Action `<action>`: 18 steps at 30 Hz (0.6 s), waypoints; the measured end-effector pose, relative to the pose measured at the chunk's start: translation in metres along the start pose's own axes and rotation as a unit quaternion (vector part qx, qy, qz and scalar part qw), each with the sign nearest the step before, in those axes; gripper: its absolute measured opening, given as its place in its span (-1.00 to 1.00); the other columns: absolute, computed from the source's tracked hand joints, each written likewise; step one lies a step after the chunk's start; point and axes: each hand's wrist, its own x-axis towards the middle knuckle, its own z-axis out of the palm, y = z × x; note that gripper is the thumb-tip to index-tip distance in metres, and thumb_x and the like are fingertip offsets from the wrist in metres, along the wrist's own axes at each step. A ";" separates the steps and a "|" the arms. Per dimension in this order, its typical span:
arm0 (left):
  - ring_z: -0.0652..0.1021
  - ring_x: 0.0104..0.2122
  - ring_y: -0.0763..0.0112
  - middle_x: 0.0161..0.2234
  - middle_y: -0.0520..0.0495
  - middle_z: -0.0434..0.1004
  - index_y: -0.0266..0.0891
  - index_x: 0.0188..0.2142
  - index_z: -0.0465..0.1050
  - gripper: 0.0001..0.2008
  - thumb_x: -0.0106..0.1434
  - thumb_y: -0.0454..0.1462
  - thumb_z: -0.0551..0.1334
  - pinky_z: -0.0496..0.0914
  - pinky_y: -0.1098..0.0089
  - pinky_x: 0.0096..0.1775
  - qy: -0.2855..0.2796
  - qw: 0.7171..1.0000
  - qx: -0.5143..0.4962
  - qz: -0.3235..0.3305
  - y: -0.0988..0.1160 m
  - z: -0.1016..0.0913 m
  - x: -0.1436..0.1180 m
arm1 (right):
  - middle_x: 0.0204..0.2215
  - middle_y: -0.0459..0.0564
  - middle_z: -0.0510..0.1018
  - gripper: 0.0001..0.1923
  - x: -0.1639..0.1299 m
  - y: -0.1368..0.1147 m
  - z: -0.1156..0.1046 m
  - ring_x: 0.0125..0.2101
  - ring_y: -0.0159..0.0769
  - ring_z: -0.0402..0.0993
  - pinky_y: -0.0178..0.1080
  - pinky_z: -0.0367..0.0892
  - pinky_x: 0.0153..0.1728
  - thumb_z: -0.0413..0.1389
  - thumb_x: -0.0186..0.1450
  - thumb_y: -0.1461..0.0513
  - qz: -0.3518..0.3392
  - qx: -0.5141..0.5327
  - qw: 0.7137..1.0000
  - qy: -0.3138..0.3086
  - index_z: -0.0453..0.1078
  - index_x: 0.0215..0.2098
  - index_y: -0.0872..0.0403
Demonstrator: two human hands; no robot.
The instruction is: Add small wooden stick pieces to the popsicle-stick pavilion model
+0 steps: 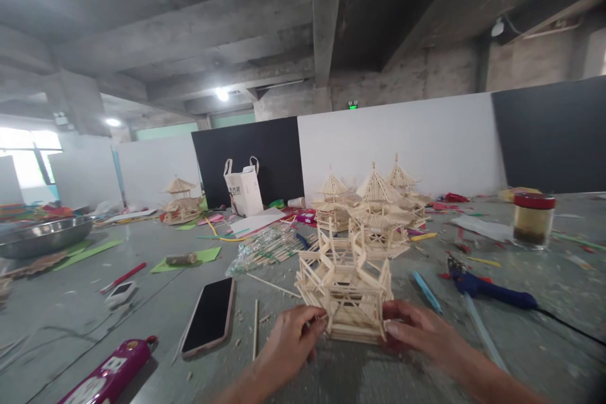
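We grip the pale, open-framed wooden-stick pavilion base point(344, 287) on the grey table point(544, 334), left hand point(288, 344) and right hand point(421, 331) fingers pinching its lower corners. Squeezing unevenly could crack the glued sticks or skew the frame.

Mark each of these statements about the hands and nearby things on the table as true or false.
1. Both hands touch the stick model. True: the left hand and right hand grip its base.
2. The phone lies right of the model. False: it lies left of it, screen dark.
3. The blue glue gun rests in the right hand. False: it lies on the table, apart from the hand.
4. A red-lidded jar stands upright at the far right. True.
5. Finished stick pavilions stand behind the held model. True.
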 end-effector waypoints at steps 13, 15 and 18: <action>0.44 -0.61 0.56 -0.34 -0.01 0.50 -0.19 -0.13 0.43 -0.67 0.24 -0.10 0.04 0.26 0.58 -0.58 0.018 1.000 0.011 -0.004 -0.002 0.002 0.000 | -0.16 0.06 0.51 -0.53 0.002 0.006 -0.001 -0.19 -0.16 0.44 -0.20 0.33 -0.21 0.05 0.15 0.00 -0.010 -0.013 1.000 -0.016 0.35 -0.07 0.08; 0.45 -0.60 0.55 -0.34 -0.01 0.50 -0.18 -0.13 0.42 -0.67 0.24 -0.09 0.04 0.27 0.57 -0.57 0.019 1.000 0.009 -0.002 -0.002 0.002 0.000 | -0.17 0.04 0.52 -0.55 0.002 0.007 -0.002 -0.19 -0.17 0.44 -0.20 0.33 -0.20 0.05 0.16 0.02 -0.016 -0.016 1.000 -0.006 0.35 -0.06 0.06; 0.46 -0.59 0.54 -0.31 -0.02 0.50 -0.19 -0.12 0.41 -0.65 0.23 -0.08 0.04 0.26 0.57 -0.59 0.008 1.000 -0.001 -0.008 -0.001 0.001 0.000 | -0.17 0.01 0.52 -0.58 0.001 0.007 -0.002 -0.19 -0.18 0.44 -0.21 0.32 -0.20 0.05 0.18 0.05 -0.015 -0.014 1.000 -0.001 0.35 -0.04 0.03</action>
